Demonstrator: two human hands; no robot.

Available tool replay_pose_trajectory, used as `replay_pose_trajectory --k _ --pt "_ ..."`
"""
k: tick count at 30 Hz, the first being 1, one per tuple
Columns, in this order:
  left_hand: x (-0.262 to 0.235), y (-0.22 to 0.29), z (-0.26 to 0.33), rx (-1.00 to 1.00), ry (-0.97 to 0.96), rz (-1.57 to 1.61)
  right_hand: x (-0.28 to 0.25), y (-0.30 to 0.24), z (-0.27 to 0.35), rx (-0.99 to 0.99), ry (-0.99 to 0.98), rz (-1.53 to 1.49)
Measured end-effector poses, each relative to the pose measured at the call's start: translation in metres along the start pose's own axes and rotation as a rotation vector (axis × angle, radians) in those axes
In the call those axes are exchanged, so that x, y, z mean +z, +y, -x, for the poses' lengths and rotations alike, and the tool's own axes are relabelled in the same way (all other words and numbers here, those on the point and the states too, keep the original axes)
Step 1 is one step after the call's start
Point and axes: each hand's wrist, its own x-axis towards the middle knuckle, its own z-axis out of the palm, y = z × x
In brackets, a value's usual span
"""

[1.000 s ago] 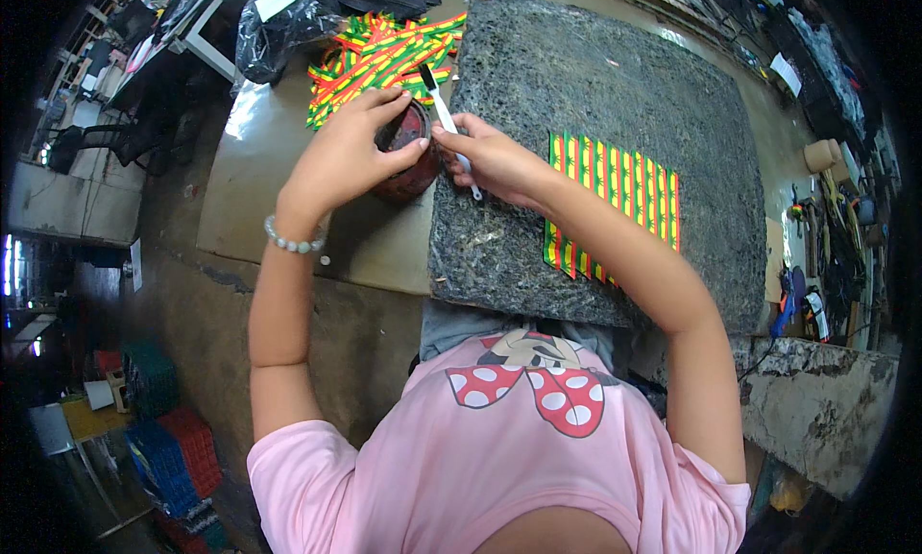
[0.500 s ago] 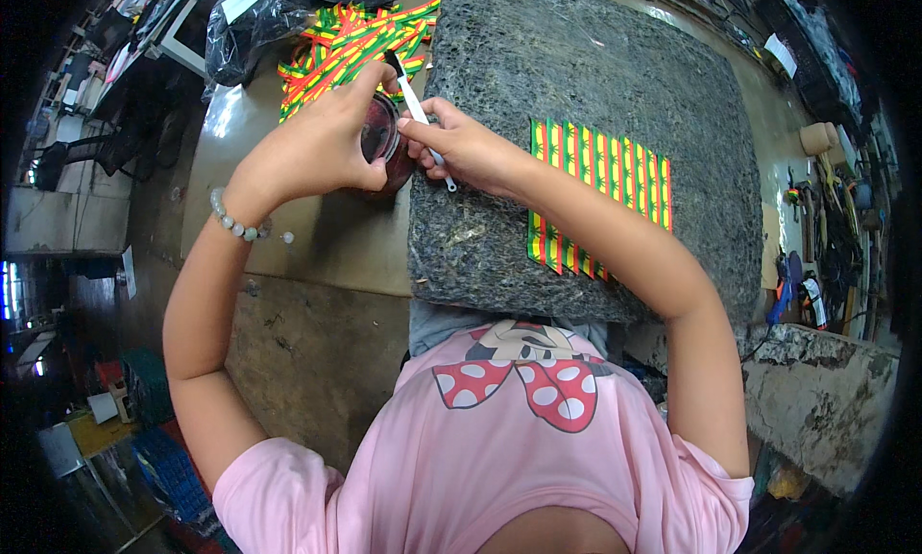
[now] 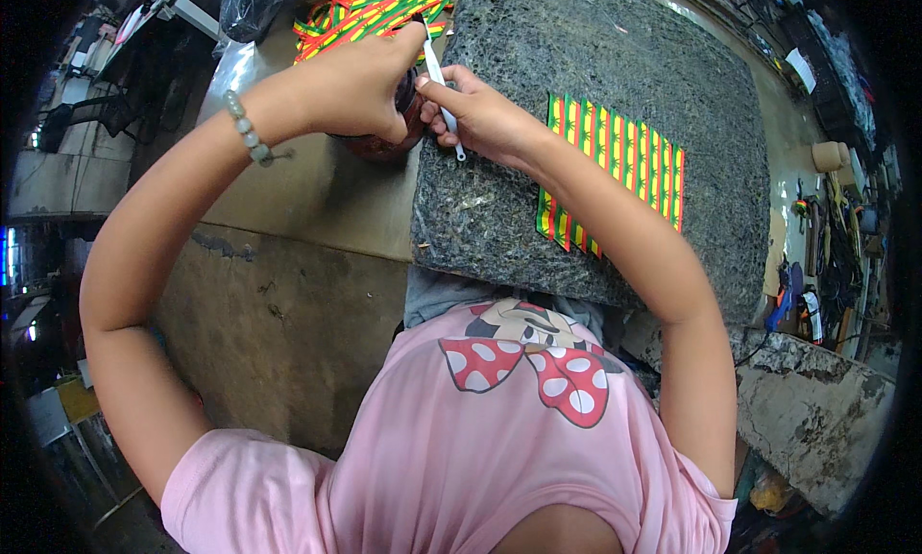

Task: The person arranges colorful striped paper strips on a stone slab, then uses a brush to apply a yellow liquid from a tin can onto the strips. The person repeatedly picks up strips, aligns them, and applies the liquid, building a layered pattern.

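Note:
My left hand (image 3: 370, 82) curves around the top of a dark red jar (image 3: 370, 149), its thumb on the near side; the other fingertips are mostly hidden. In my right hand (image 3: 485, 117) is a slim brush with a white handle (image 3: 438, 74), pinched between thumb and fingers. The brush's dark tip points away from me, close by my left index finger. Under my right forearm, a row of green, yellow and red patterned ribbon strips (image 3: 619, 156) lies side by side on a dark speckled stone slab (image 3: 595, 50).
A loose pile of similar ribbon strips (image 3: 370, 21) lies beyond my left hand, beside a black plastic bag (image 3: 254, 12). The slab's left edge rises next to the jar. Tools and cords (image 3: 836, 228) hang at the far right, near a tan roll (image 3: 830, 156).
My left elbow has swung outward to the left, and my left hand has turned further over the jar. The brush stays in my right hand. The whole view has shifted slightly.

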Motion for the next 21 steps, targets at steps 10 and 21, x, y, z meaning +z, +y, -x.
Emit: replay_pose_trajectory --k 10,21 --pt "0.018 0.021 0.01 -0.029 0.12 -0.173 0.011 -0.009 -0.01 -0.016 0.106 0.283" --pt "-0.03 -0.052 0.051 -0.183 0.535 -0.343 0.006 -0.032 -0.02 0.013 0.034 0.321"
